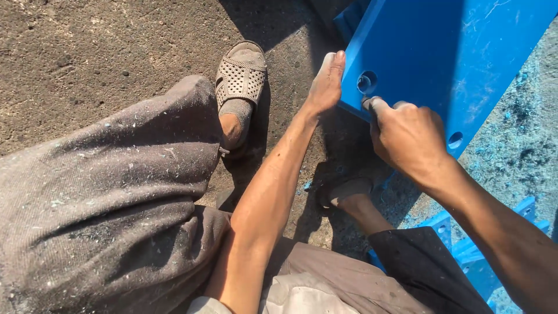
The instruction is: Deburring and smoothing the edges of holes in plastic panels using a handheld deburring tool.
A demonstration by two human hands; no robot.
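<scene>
Dusty grey trousers (104, 203), left hand (326, 84) fingers pressed together against blue panel (442, 52) (round holes), right hand (407, 136) pinching its edge

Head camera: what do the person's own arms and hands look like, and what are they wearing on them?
Both hands are bare: no gloves, rings or watch show on the left hand or the right hand. Both forearms are uncovered right down to the frame's bottom edge, so no sleeve cuff shows. The arms look lean, lit by strong sun. Whether dust clings to them is hard to tell.
</scene>
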